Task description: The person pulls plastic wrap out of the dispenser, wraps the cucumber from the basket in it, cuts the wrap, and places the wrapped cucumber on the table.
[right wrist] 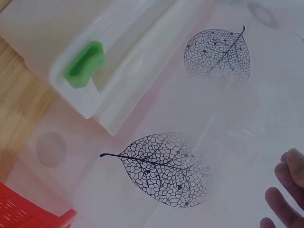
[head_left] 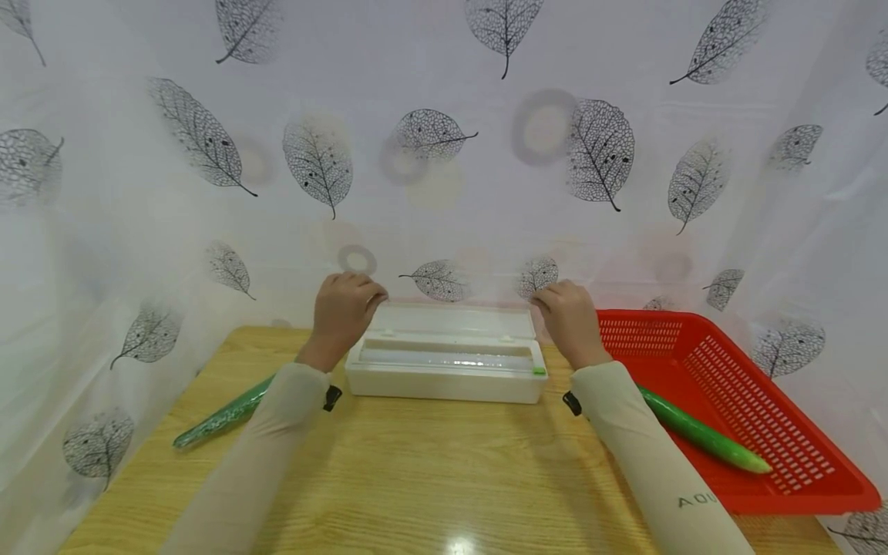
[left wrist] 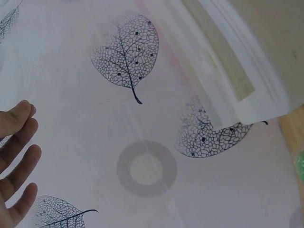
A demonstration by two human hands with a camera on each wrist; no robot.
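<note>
A white film dispenser box (head_left: 444,381) stands open on the wooden table (head_left: 430,478), its lid (head_left: 454,320) tipped back toward the curtain. A small green slider (head_left: 539,371) sits at its right end, close up in the right wrist view (right wrist: 85,64). My left hand (head_left: 344,304) hovers by the lid's back left corner. In the left wrist view its fingers (left wrist: 16,161) are loosely extended and hold nothing. My right hand (head_left: 569,312) is by the lid's back right corner, and its fingertips (right wrist: 285,190) are likewise free. Whether either hand touches the lid is unclear.
A film-wrapped cucumber (head_left: 222,418) lies at the left behind my left forearm. A bare green cucumber (head_left: 701,435) rests across the near edge of a red slotted basket (head_left: 798,470) at the right. A leaf-print curtain (head_left: 444,154) closes in the back and both sides.
</note>
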